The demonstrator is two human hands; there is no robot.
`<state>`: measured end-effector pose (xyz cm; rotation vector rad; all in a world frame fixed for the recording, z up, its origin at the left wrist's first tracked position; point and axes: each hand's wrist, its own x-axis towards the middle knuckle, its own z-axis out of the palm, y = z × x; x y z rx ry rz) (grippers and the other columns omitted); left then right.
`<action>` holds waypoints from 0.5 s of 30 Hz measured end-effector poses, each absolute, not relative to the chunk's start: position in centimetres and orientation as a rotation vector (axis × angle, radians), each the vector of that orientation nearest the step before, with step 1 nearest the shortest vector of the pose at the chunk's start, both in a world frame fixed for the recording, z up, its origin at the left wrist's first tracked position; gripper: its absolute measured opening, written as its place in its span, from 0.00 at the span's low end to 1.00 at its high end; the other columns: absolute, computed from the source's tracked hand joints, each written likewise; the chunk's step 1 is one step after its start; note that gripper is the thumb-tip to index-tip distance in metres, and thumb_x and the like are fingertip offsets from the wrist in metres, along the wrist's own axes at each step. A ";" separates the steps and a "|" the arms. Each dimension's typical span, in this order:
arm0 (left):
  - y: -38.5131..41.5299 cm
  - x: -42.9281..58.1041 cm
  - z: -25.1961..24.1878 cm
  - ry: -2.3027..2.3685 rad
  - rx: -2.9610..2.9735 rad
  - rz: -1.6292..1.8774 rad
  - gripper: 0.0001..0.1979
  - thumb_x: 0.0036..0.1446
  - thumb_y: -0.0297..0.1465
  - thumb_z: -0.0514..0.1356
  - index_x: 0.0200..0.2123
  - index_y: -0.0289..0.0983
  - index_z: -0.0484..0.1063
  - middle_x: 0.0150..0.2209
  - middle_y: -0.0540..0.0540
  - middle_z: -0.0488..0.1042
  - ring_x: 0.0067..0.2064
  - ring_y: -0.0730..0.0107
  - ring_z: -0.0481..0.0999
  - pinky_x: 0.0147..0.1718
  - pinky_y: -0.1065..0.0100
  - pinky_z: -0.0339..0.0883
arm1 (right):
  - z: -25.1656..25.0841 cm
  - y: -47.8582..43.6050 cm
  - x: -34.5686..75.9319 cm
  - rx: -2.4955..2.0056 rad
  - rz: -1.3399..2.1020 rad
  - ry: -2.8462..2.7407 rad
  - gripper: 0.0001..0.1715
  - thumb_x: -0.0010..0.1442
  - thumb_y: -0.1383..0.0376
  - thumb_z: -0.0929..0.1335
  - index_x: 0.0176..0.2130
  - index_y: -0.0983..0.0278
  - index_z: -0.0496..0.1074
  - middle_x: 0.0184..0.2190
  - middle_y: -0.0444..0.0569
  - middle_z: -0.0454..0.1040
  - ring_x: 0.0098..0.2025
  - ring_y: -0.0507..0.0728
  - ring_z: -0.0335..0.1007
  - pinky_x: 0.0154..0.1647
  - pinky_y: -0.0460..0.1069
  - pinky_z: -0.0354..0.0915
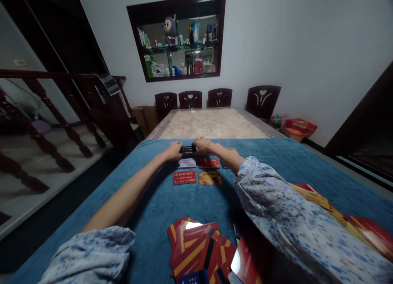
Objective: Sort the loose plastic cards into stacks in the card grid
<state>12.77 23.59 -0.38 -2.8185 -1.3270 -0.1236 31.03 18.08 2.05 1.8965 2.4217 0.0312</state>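
Observation:
A black card [188, 150] with pale lettering lies at the back of a small layout of cards. My left hand [174, 150] grips its left edge, and my right hand [202, 145] is closed at its right edge. Just in front lie a pale lilac card [186, 163] and a red card [209, 163]. Closer to me are another red card [184, 177] and a gold card [210, 178], side by side. A dark card [224, 165] is partly hidden by my right forearm, and a yellow edge shows beyond the wrist.
Nearest me is a loose pile of red and gold cards [199, 251] with a blue card [194, 277]. More cards [319, 200] lie at the right, partly under my sleeve. A blue cloth [153, 206] covers the near table. Chairs [190, 100] stand behind the far end.

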 end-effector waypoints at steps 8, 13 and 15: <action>25.2 13.2 -1.1 -1.361 -2.894 -0.051 0.16 0.47 0.23 0.59 0.41 0.33 0.75 0.42 0.41 0.77 0.45 0.56 0.75 0.46 0.64 0.70 | 1.0 19.6 30.5 1.902 0.026 2.373 0.25 0.57 0.57 0.69 0.53 0.61 0.75 0.55 0.59 0.73 0.60 0.72 0.61 0.53 0.63 0.65; 25.6 13.3 -1.2 -1.351 -2.943 -0.039 0.16 0.46 0.22 0.58 0.41 0.33 0.76 0.41 0.41 0.78 0.45 0.56 0.77 0.45 0.63 0.70 | 0.7 20.1 30.5 1.900 0.022 2.359 0.23 0.53 0.60 0.70 0.50 0.61 0.76 0.54 0.57 0.74 0.59 0.71 0.63 0.52 0.62 0.66; 25.7 13.3 -1.1 -1.344 -2.946 -0.029 0.16 0.46 0.22 0.59 0.40 0.33 0.76 0.41 0.41 0.78 0.45 0.55 0.76 0.46 0.62 0.70 | 0.7 20.2 30.5 1.900 0.020 2.349 0.23 0.53 0.62 0.70 0.49 0.62 0.76 0.54 0.59 0.74 0.59 0.71 0.63 0.52 0.63 0.67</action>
